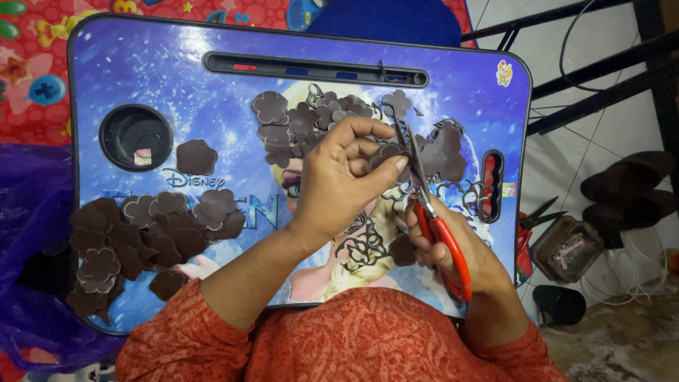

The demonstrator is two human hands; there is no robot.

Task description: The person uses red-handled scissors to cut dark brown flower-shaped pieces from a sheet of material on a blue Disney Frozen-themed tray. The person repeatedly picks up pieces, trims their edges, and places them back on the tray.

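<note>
My left hand [348, 173] pinches a dark brown flower-shaped cutout [386, 153] over the middle of a blue printed lap table [177, 78]. My right hand [453, 244] grips red-handled scissors [433, 219], their blades pointing up and closing on the cutout's right edge. Thin curly brown trimmings [364, 247] lie under my hands. A heap of uncut brown pieces [311, 124] sits just beyond my left hand, and a pile of trimmed flower shapes [141, 237] covers the table's left side.
A round cup hole [136, 136] is at the table's left, a pen slot [315, 71] along the far edge. One flower piece [196, 157] lies alone. Purple plastic bag [28, 233] at left. Right of the table: another pair of scissors [541, 212], dark shoes [626, 187], a black metal frame [587, 78].
</note>
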